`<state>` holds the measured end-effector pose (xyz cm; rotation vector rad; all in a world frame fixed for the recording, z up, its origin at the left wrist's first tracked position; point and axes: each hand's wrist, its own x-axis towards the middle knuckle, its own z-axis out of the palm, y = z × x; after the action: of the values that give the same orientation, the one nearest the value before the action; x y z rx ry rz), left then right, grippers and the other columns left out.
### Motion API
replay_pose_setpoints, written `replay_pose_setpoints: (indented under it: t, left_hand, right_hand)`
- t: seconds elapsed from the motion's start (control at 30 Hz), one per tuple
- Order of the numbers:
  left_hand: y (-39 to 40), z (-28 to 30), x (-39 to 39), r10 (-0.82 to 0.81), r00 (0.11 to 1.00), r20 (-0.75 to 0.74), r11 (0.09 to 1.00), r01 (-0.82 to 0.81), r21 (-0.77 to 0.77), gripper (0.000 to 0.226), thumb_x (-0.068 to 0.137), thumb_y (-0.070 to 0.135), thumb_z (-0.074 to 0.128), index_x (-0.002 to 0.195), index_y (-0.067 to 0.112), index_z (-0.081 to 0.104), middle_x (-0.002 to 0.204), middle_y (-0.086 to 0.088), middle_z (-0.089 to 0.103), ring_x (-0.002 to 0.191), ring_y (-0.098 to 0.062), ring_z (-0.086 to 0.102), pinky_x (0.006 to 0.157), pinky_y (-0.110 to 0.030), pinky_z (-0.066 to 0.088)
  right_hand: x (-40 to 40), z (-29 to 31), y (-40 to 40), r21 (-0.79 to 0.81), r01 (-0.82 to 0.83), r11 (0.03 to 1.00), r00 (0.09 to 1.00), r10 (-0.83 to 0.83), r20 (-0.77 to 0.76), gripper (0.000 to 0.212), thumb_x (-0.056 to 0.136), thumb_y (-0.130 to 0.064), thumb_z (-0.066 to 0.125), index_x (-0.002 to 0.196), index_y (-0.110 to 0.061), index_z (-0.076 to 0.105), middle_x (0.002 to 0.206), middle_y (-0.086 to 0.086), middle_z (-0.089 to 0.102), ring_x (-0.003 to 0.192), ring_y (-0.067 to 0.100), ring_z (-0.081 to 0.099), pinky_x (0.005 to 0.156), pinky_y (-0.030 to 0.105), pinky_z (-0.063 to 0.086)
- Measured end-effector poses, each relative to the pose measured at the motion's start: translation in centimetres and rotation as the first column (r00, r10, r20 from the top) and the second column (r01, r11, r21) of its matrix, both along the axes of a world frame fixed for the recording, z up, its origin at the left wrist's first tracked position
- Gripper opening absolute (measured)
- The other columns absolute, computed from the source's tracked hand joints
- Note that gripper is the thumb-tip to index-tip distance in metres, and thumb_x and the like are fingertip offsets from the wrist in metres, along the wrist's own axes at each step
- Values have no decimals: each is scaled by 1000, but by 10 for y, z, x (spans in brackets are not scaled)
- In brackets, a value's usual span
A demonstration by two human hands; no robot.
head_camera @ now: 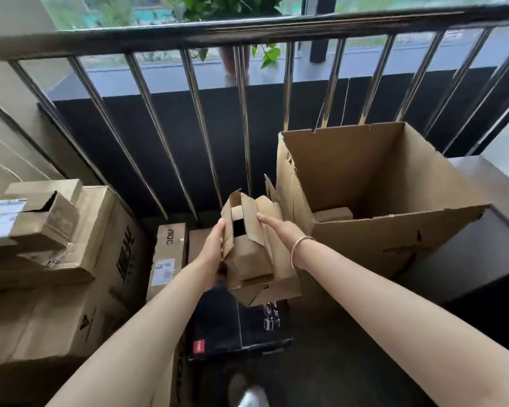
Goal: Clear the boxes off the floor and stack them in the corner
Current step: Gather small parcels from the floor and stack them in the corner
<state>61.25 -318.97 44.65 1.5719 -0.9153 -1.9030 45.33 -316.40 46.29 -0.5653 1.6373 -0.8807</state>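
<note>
A small cardboard box (249, 245), creased and with its flaps splayed open around a dark square gap, is being held in the air between both hands, in front of the railing. The left hand (213, 245) is gripping its left edge with curled fingers; the right hand (276, 227) is lying along its right side with the fingers curled over the top, a thin gold bangle (301, 251) sitting on that wrist. A second flattened piece of cardboard (272, 289) is hanging just beneath it. Below sits a glossy black box (235, 327). To the right a large open carton (373, 207) is standing upright, torn along one corner. To the left, matte brown printed boxes (71, 274) are lying stacked. Behind, shiny metal railing bars (194, 113) are rising to a dark handrail, with a potted plant (235, 33) on the ledge beyond.
</note>
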Motion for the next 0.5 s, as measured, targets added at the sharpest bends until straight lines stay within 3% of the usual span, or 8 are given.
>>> replay_pose_setpoints:
  t: [0.2, 0.33, 0.43, 0.5]
  left_hand:
    - [-97, -46, -2, -53, 995, 90, 997, 48, 63, 60, 91, 66, 40, 125, 21, 61, 107, -2, 69, 101, -22, 61, 103, -44, 43]
    - [-136, -75, -13, -78, 993, 87, 991, 68, 111, 59, 93, 63, 40, 129, 20, 58, 101, -1, 67, 97, -21, 61, 90, -40, 48]
    - [-159, -102, -23, -59, 995, 80, 987, 46, 151, 57, 94, 59, 40, 133, 20, 55, 107, -3, 65, 96, -21, 60, 73, -35, 48]
    - [-170, -121, -30, -61, 996, 70, 985, 48, 168, 55, 94, 58, 41, 133, 21, 54, 113, -4, 64, 99, -21, 60, 70, -34, 48]
  right_hand:
    - [-1, -48, -88, 128, 68, 989, 996, -74, 43, 121, 38, -79, 67, 141, -21, 41, 134, 6, 52, 118, 30, 51, 103, 49, 39]
    - [-4, -80, -125, 126, 142, 982, 989, -145, 15, 87, 68, -67, 65, 137, -20, 42, 123, 3, 51, 106, 26, 50, 85, 42, 40]
    - [-9, -111, -150, 130, 183, 975, 983, -183, -14, 87, 63, -67, 65, 134, -20, 47, 120, 4, 54, 101, 27, 52, 74, 39, 42]
    - [-13, -131, -162, 132, 221, 966, 975, -222, -8, 73, 74, -59, 64, 132, -20, 47, 114, 3, 55, 92, 23, 53, 65, 34, 39]
